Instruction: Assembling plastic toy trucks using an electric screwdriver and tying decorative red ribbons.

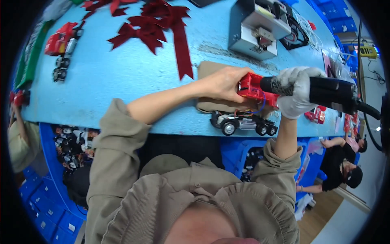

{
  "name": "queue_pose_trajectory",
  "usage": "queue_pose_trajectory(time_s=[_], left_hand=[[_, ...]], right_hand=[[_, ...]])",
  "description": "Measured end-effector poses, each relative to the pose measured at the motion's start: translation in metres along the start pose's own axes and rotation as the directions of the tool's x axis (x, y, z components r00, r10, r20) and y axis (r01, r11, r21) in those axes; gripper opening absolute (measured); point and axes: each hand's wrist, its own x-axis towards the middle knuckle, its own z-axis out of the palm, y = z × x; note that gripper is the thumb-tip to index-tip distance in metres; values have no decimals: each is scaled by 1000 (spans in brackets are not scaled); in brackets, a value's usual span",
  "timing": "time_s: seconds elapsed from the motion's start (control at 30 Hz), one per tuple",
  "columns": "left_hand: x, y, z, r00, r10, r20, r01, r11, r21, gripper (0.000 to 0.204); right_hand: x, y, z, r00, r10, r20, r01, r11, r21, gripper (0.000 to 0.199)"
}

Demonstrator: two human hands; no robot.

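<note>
My bare left hand (222,83) grips the red toy truck cab (255,88) by its left side, over a brown pad (209,70). My right hand (295,94), in a whitish glove, is wrapped round a black electric screwdriver (334,94). The tool lies almost level and its front end reaches the cab; the tip itself is hidden. Just below the cab stands a black and silver truck chassis (245,124) on its wheels, by the table's near edge. Thin wires, one of them blue, run between cab and chassis.
Dark red ribbon bows (146,30) and a grey metal device (258,34) lie beyond my hands on the blue table (93,89). A red toy truck (61,42) is at the far left. Blue bins of parts (75,142) stand below the edge. Other people (343,168) are at the right.
</note>
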Motion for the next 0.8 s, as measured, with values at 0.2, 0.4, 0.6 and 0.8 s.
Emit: queue_pose_trajectory(time_s=[0.2, 0.4, 0.6, 0.8], left_hand=[[-11, 0, -7, 1000, -25, -16, 26, 999, 47, 66], [-13, 2, -1, 1000, 21, -24, -20, 1000, 13, 68], [-8, 3, 6, 995, 81, -49, -80, 997, 21, 68], [-13, 1, 9, 979, 175, -104, -174, 985, 21, 66]], right_hand=[[38, -57, -50, 992, -127, -5, 127, 983, 131, 10], [13, -8, -162, 987, 122, -103, -140, 352, -925, 34], [-63, 32, -161, 823, 536, -188, -264, 68, -962, 39], [-132, 4, -175, 927, 361, -99, -321, 634, -704, 39]])
